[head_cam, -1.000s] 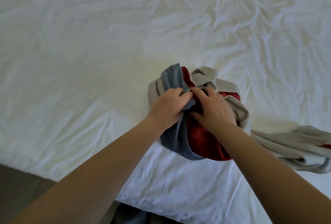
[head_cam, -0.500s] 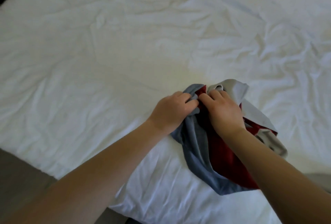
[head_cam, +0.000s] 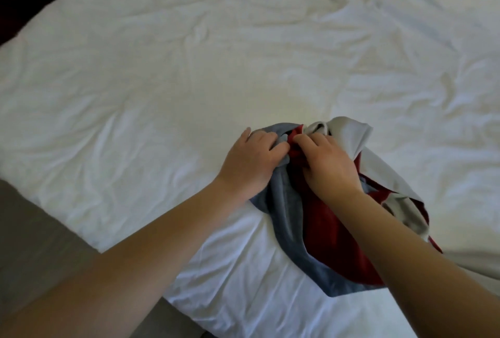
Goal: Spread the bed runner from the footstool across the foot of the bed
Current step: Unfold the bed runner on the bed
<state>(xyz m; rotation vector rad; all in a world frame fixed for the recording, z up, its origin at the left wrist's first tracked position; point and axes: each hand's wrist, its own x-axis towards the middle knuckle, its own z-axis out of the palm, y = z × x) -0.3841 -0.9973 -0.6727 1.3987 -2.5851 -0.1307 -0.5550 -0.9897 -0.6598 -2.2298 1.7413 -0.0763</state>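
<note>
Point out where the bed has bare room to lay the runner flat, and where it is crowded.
Bare white sheet runs from the left hand out to the bed's left edge, and across everything beyond the bunched bed runner. Crowded: the near edge at right, where that hand and the right hand grip the bundle.

A bedroom: a wide bed fills nearly the whole view, covered edge to edge by a creased white duvet. Its near edge and a corner drop off over a plain grey-brown floor at the lower left.
</note>
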